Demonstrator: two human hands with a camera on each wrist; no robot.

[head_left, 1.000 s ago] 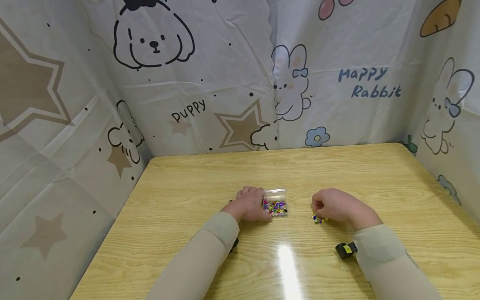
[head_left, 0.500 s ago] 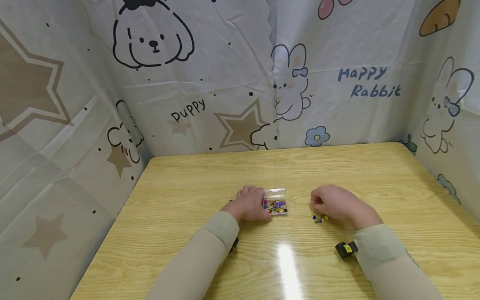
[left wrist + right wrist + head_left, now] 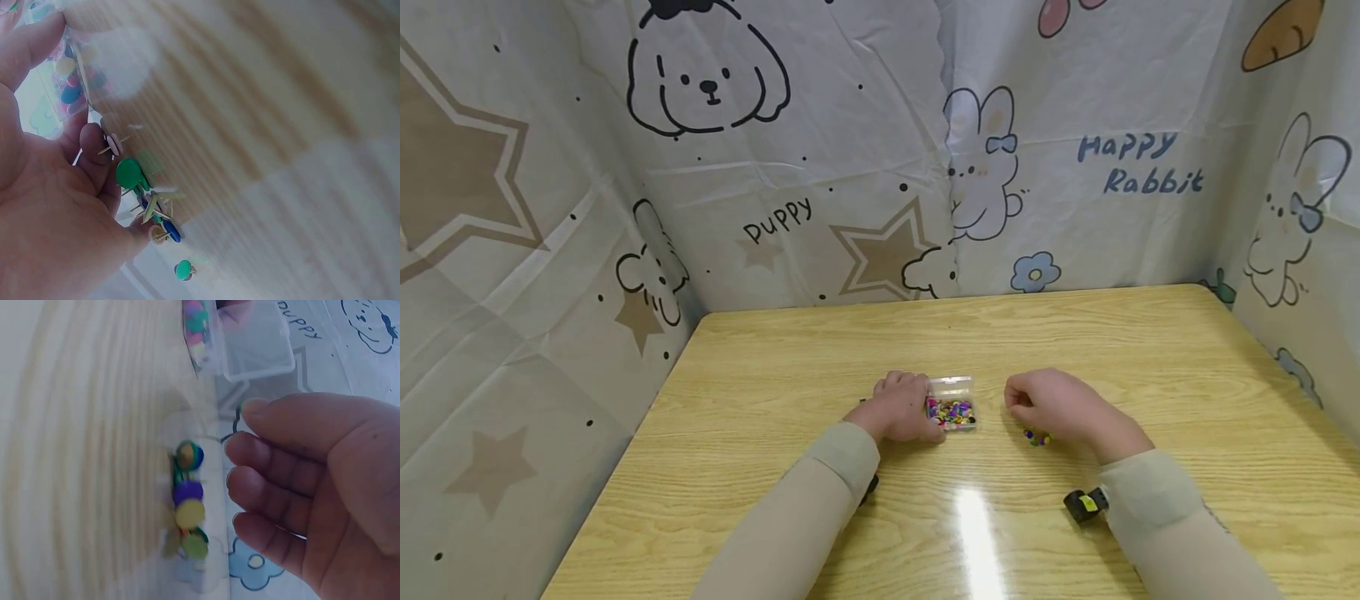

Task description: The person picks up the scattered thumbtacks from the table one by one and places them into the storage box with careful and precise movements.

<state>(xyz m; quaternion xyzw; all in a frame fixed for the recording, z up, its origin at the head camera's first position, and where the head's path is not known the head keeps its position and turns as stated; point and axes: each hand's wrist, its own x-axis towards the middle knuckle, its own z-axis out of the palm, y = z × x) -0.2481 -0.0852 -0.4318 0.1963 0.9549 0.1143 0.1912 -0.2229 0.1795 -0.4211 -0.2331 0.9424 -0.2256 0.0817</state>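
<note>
A clear plastic box (image 3: 951, 425) of colourful thumbtacks stands on the table with its lid raised. My left hand (image 3: 901, 408) holds the left end of this box, thumb at the front and fingers behind. In the left wrist view, loose thumbtacks (image 3: 129, 172) lie on the table beside the left fingers; the hand mostly hides them in the head view. To the right of the box, my right hand (image 3: 1052, 406) hovers over a small pile of thumbtacks (image 3: 1037, 437). Its thumb and forefinger pinch a small green thumbtack (image 3: 240, 408), mostly hidden by the fingertips.
The wooden table (image 3: 790, 358) has a patterned cloth (image 3: 850, 167) hanging behind it and at both sides. A black wrist camera (image 3: 1082, 505) sits below the right cuff. A bright light reflection (image 3: 976, 533) lies at the table's front.
My right hand has lifted slightly from the thumbtack pile and shifted left, towards the box. The left hand and box stay in place.
</note>
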